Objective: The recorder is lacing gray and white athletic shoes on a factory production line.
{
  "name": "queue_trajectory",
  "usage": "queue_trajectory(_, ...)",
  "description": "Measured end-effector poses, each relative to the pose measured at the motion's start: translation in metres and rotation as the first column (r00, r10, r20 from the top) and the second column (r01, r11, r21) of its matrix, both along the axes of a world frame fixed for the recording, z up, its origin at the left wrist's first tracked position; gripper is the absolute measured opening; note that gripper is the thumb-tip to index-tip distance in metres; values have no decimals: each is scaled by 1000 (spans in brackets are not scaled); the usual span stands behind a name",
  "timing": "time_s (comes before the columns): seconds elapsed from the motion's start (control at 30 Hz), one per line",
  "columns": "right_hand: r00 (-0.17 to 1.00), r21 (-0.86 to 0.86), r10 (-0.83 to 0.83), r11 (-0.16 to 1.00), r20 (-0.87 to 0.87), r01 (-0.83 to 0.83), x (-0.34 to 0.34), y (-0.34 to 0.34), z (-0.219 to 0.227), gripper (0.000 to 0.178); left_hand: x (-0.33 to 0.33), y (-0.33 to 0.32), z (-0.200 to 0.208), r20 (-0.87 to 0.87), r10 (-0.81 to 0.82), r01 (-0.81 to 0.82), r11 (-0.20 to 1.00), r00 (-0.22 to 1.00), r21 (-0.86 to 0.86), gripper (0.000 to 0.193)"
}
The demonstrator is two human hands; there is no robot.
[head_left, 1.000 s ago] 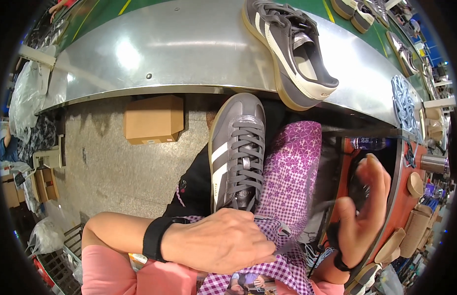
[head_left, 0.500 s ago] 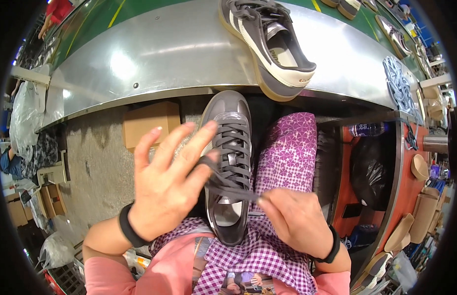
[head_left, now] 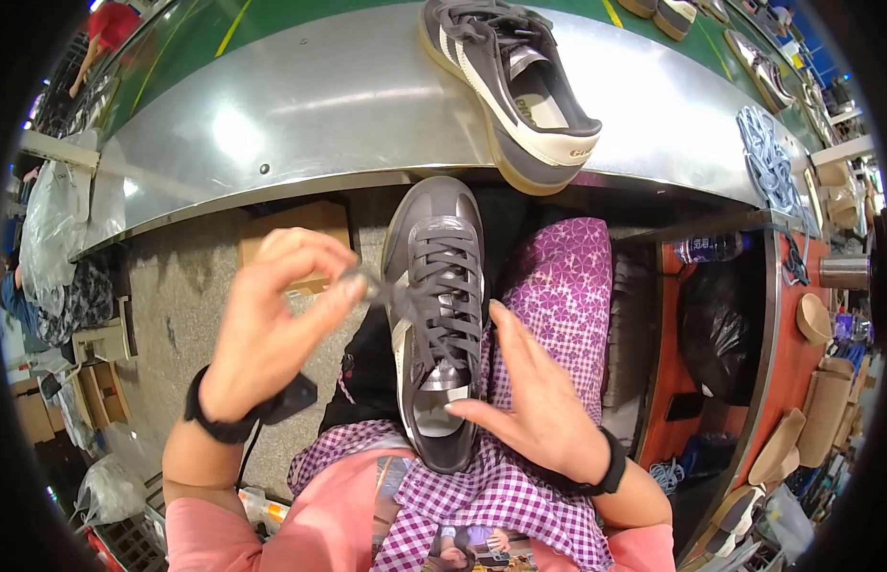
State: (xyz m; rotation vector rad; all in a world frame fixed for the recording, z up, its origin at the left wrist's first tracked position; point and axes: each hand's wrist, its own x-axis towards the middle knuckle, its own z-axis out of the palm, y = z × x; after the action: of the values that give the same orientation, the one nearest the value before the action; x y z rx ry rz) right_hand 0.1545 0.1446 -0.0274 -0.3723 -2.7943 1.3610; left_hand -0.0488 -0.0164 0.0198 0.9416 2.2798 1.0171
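A dark grey sneaker (head_left: 445, 224) lies on my lap, its toe pointing at the metal bench edge and its heel toward me. Dark laces criss-cross its tongue. Left of the shoe, my left hand (head_left: 281, 305) pinches the dark shoelace (head_left: 394, 294), which runs back to the lacing and is blurred. My right hand (head_left: 539, 405) is at the shoe's right side with fingers stretched and thumb apart near the heel opening; it holds nothing. A matching sneaker (head_left: 520, 100), dark with pale stripes and a gum sole, rests on the bench, its heel over the near edge.
Across the front runs a shiny metal bench edge (head_left: 358, 119) beside a green surface (head_left: 300, 29). Pale blue laces (head_left: 770, 157) lie on it at the right. A cardboard box (head_left: 319, 224) stands below. On the right, a red-brown shelf holds a bottle (head_left: 712, 250) and a black bag (head_left: 720, 334).
My left hand has drawn the lace out to the left, away from the shoe. My right hand has let go of its lace and opened beside the shoe.
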Motion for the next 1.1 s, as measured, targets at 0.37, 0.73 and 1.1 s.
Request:
queue_trajectory(0.37, 998, -233, 48, 971, -33, -54, 4, -17, -23, 99, 74, -30, -79, 223, -153, 111, 975, 963, 193, 121)
queue_trajectory(0.73, 925, 80, -244, 957, -291, 278, -111, 153, 43, 45, -92, -2, -50, 388, 179, -353, 826, 904, 440, 69)
queue_trajectory(1.1, 958, 107, -148, 978, -245, 179, -133, 88, -13, 68, -9, 38, -31, -140, -24, 59, 966, 990, 251, 66)
